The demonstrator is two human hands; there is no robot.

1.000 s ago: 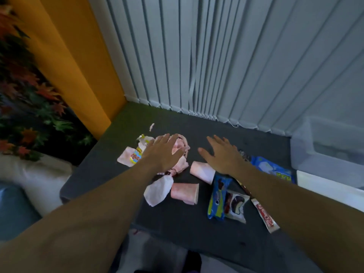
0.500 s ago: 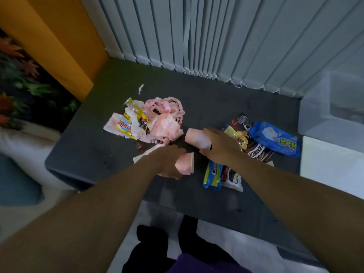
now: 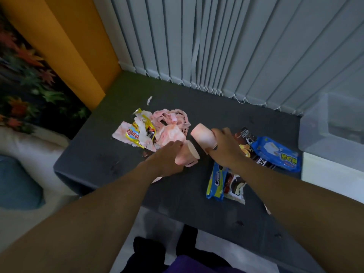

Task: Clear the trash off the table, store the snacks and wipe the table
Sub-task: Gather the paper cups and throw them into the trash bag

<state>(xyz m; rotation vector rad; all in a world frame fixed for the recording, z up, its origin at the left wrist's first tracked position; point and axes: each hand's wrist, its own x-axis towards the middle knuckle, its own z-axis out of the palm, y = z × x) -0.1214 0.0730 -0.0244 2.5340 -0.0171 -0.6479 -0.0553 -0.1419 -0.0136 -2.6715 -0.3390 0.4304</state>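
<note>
The left hand (image 3: 167,160) curls round a pink cup (image 3: 188,155) tipped on its side, and the right hand (image 3: 224,148) grips a second pink cup (image 3: 201,134) just beyond it, fingers wrapped round its open end. Both cups are near the middle of the dark table (image 3: 98,158). A heap of crumpled wrappers (image 3: 157,131) lies to their left and the snack packets (image 3: 275,152) to their right.

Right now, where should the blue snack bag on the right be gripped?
Probably from above, pinching the blue snack bag across its narrow width near the middle. It lies flat on the table with its far long edge free, while its near edge overlaps the brown packet.
</note>
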